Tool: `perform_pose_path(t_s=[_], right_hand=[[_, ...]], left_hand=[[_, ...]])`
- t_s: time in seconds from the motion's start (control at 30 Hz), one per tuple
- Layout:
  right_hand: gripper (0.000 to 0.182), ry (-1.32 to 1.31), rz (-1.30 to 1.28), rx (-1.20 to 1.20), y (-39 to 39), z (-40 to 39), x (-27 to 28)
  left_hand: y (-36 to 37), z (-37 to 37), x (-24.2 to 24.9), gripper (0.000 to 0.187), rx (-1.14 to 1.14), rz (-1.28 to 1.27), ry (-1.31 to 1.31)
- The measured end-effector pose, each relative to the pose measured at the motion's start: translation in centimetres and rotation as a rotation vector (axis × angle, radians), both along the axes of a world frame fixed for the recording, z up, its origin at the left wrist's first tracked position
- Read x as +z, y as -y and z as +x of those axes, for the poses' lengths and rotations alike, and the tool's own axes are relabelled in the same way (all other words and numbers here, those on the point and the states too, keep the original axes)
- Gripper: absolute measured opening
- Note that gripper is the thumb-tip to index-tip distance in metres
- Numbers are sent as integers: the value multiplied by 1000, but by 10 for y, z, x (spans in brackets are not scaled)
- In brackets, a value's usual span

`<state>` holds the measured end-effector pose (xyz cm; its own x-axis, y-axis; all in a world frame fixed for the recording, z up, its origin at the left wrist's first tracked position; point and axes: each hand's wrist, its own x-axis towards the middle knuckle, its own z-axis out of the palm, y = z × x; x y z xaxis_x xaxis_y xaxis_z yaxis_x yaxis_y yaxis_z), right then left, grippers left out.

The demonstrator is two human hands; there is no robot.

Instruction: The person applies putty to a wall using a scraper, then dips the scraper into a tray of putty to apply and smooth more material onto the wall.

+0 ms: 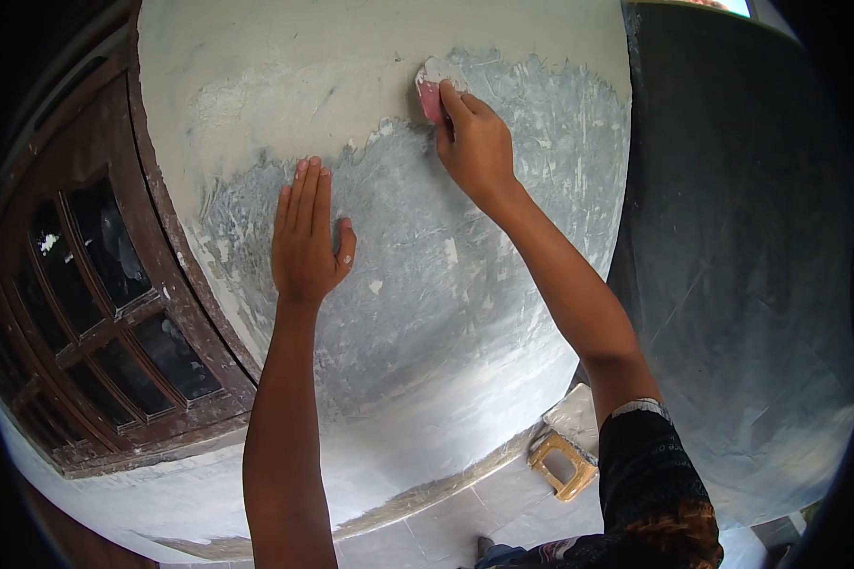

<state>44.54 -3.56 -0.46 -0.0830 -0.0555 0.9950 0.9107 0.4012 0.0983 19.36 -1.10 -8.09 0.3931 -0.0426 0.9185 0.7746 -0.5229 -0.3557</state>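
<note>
In the head view, my right hand (476,147) is closed on a small pink putty scraper (429,99). Whitish filler coats part of its blade, which is against the wall (399,275) at upper centre. My left hand (304,237) lies on the wall lower and to the left, with fingers stretched upward and thumb apart, holding nothing. A white speck shows on its thumb. Smooth cream filler (275,95) covers the upper wall, with a ragged lower border near both hands. Below that border, the surface is rough, grey and patchy.
A brown wooden window frame with glass panes (123,322) borders the wall on the left. To the right stands a dark grey wall surface (750,218). A yellowish stool (564,467) is on the tiled floor (474,507) below, beside a pale slab-like object (575,417).
</note>
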Motion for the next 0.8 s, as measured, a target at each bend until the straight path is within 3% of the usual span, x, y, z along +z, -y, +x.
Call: perform_pose_path(t_s=[0.13, 0.2, 0.27, 0.33, 0.4, 0.5, 0.6, 0.7, 0.73, 0.8], right_hand=[[51, 130, -37, -130, -17, -14, -33], [54, 227, -182, -80, 3, -31, -81], [56, 293, -158, 119, 22, -40, -101], [53, 220, -205, 174, 34, -35, -79], [50, 55, -93, 86, 26, -20, -31], [51, 68, 0, -60, -1, -8, 5], [52, 168, -32, -150, -17, -24, -40], [53, 275, -146, 70, 12, -44, -94], [53, 301, -166, 182, 22, -45, -96], [61, 184, -129, 174, 30, -39, -62]], left_hand=[[1, 0, 0, 66, -8, -17, 2], [2, 0, 0, 66, -14, -15, 1], [2, 0, 1, 66, -19, -7, 4], [2, 0, 0, 65, -28, -11, 3], [-1, 0, 0, 66, -25, -11, 2], [0, 0, 0, 66, -25, -11, 5], [0, 0, -1, 66, -36, -14, 12], [2, 0, -1, 66, -55, -14, 18], [3, 0, 0, 66, -60, -20, 19], [3, 1, 1, 66, -37, -4, 23]])
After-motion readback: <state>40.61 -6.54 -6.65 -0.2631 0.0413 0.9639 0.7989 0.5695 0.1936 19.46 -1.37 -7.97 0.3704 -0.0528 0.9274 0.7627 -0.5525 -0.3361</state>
